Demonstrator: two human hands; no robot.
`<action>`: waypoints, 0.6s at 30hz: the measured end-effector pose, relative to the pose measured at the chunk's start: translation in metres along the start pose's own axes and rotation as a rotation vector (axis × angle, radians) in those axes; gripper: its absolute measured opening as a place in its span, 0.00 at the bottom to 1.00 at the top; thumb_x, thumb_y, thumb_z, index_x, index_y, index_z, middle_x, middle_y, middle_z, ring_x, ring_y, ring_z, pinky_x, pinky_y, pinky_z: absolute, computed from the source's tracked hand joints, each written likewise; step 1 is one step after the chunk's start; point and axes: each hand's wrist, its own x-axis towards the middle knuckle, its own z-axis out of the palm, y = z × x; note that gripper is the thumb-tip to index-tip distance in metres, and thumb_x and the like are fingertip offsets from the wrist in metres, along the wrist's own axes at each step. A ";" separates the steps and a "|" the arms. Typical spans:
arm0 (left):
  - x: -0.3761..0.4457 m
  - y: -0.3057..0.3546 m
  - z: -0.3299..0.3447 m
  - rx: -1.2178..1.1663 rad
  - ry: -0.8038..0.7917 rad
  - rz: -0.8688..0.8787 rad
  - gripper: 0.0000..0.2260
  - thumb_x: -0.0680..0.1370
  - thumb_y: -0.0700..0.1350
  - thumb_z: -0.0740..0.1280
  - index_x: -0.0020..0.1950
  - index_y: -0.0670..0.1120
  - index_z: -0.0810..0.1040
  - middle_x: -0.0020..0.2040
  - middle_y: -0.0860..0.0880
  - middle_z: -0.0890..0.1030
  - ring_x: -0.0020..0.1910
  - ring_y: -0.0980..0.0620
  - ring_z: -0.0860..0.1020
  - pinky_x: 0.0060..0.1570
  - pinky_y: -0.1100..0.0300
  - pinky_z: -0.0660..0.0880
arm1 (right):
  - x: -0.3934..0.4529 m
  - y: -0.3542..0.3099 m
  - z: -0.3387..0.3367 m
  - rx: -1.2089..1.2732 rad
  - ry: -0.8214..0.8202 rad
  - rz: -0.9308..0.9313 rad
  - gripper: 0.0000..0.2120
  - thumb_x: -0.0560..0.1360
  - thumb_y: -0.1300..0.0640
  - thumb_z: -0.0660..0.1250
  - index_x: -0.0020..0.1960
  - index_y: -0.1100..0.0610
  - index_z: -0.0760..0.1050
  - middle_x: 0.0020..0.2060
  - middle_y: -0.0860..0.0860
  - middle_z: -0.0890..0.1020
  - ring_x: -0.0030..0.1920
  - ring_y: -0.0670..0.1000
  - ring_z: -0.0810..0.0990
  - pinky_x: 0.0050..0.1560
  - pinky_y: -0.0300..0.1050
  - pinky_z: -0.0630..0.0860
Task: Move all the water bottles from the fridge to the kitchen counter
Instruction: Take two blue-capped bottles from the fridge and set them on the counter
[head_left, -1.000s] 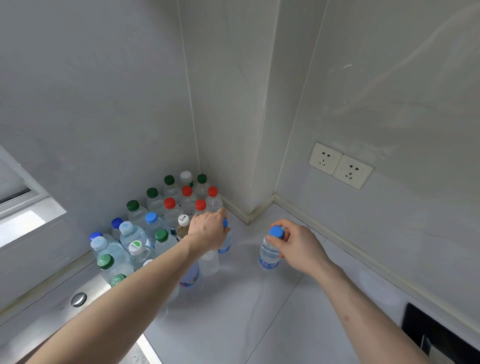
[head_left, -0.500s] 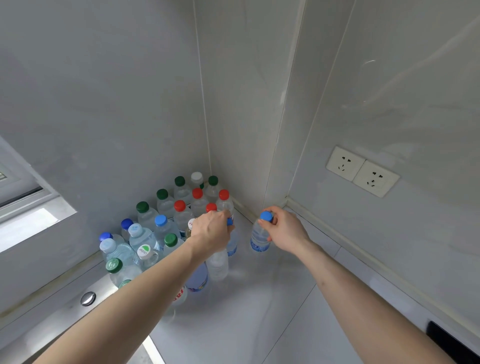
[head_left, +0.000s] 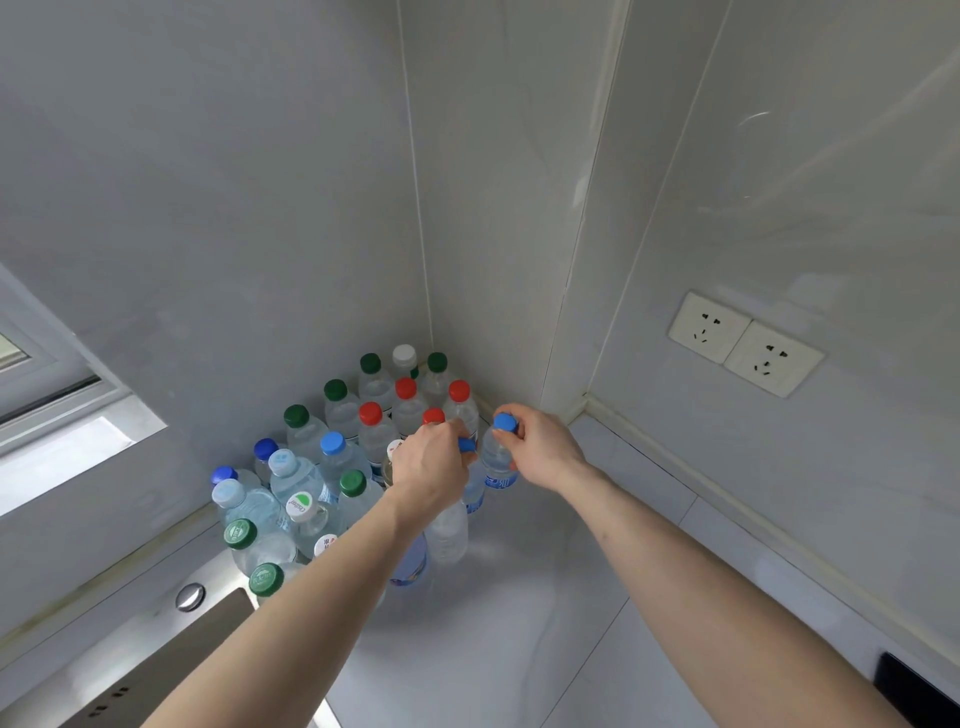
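Both arms reach forward, left grip (head_left: 434, 465) and right grip (head_left: 540, 447) curled.

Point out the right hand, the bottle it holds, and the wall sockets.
Right hand (head_left: 543, 447), head view, back of the hand.
Blue-capped bottle (head_left: 497, 465), head view, clear body below the cap.
Wall sockets (head_left: 745, 344), head view, seam between the two plates.

A crowd of water bottles (head_left: 332, 467) with red, green, blue and white caps stands on the white counter (head_left: 519, 623), packed into the wall corner. At the near edge of that crowd, the left hand (head_left: 428, 475) grips a blue-capped bottle (head_left: 474, 483) by its top. Just right of it, the right hand (head_left: 543, 447) holds a second blue-capped bottle (head_left: 498, 460) at the neck, upright, nearly touching the first. Two wall sockets (head_left: 745, 343) sit well right of the crowd.
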 end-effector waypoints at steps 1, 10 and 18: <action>-0.001 -0.001 0.000 -0.018 0.005 -0.011 0.09 0.82 0.49 0.68 0.62 0.52 0.79 0.52 0.49 0.83 0.46 0.47 0.80 0.43 0.53 0.75 | 0.000 -0.002 0.002 -0.018 -0.005 -0.007 0.06 0.84 0.50 0.64 0.59 0.47 0.77 0.39 0.46 0.79 0.44 0.56 0.83 0.49 0.54 0.83; -0.004 0.003 -0.001 -0.098 0.020 -0.056 0.09 0.82 0.49 0.68 0.61 0.52 0.80 0.51 0.49 0.83 0.45 0.48 0.77 0.40 0.55 0.69 | 0.008 0.005 0.019 0.021 -0.057 0.093 0.13 0.86 0.53 0.60 0.70 0.48 0.74 0.53 0.52 0.84 0.49 0.58 0.85 0.50 0.58 0.85; -0.004 0.003 -0.003 -0.135 0.004 -0.068 0.09 0.82 0.49 0.69 0.61 0.51 0.80 0.51 0.49 0.83 0.47 0.47 0.79 0.39 0.54 0.73 | 0.019 0.011 0.016 0.051 -0.019 0.161 0.15 0.86 0.49 0.56 0.71 0.46 0.71 0.53 0.54 0.83 0.49 0.59 0.85 0.49 0.58 0.84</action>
